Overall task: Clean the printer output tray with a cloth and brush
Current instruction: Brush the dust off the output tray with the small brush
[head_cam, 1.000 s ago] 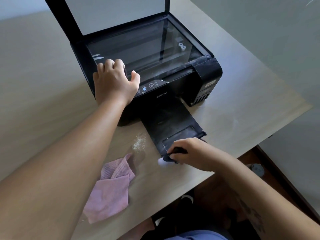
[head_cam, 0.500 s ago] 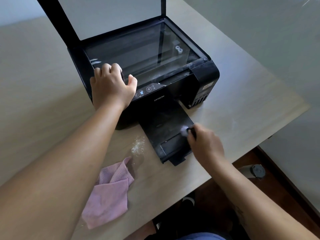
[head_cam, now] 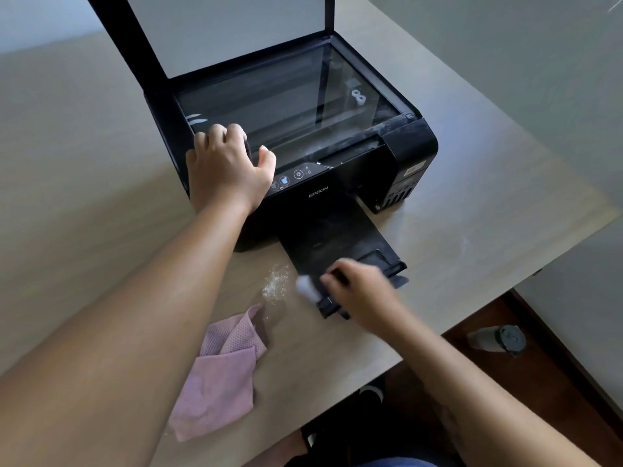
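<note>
A black printer [head_cam: 337, 183] stands on the table with its scanner lid raised. Its dusty black output tray [head_cam: 330, 237] is pulled out toward me. My right hand [head_cam: 360, 291] grips a small brush [head_cam: 308, 286] with pale bristles, blurred, at the tray's near left corner. My left hand [head_cam: 229, 170] rests, fingers curled, on the printer's front left top edge beside the control panel and holds nothing. A pink cloth [head_cam: 219, 375] lies crumpled on the table, left of the tray. White dust [head_cam: 276, 281] lies on the table beside the tray.
The wooden table [head_cam: 472, 210] ends close behind the tray's tip, with its edge running diagonally. Below it on the dark floor stands a grey bottle [head_cam: 495, 338]. My legs and a shoe [head_cam: 372, 392] show under the table's edge.
My right hand swept the brush from the tray's near corner up to its right middle, then back down to the near left corner. My left hand stayed on the printer.
</note>
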The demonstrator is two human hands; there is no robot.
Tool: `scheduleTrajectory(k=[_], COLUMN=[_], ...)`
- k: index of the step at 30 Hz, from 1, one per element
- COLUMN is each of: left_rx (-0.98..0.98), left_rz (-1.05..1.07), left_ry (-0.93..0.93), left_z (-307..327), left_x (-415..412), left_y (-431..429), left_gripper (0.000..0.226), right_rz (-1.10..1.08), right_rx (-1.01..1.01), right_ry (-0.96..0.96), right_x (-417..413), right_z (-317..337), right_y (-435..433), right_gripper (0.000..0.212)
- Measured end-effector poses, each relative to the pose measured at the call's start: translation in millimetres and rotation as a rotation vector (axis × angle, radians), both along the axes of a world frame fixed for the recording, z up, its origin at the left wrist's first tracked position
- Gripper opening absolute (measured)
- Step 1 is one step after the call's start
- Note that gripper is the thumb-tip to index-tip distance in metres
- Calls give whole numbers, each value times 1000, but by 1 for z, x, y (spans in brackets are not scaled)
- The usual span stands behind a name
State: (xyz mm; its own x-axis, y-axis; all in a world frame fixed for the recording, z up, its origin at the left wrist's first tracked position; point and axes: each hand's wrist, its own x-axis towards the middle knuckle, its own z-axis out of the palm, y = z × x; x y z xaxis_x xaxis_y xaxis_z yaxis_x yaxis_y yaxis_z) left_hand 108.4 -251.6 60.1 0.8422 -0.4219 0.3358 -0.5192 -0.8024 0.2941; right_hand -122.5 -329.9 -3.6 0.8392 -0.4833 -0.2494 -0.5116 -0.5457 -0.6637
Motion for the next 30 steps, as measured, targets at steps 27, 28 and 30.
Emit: scheduleTrajectory(k=[27, 28, 30], left_rx=[-5, -10, -11], left_rz=[0, -2, -5], left_ry=[-5, -6, -7], left_z=[0, 0, -1], left_x=[0, 0, 0], left_y=[0, 0, 0], left_gripper=[40, 40, 40], right_rz=[217, 327, 348], right_rx=[-222, -93, -181], right_ry=[-57, -15, -3], right_x=[-4, -11, -18], right_z=[15, 18, 18], right_y=[-32, -27, -32], right_gripper=[15, 10, 10])
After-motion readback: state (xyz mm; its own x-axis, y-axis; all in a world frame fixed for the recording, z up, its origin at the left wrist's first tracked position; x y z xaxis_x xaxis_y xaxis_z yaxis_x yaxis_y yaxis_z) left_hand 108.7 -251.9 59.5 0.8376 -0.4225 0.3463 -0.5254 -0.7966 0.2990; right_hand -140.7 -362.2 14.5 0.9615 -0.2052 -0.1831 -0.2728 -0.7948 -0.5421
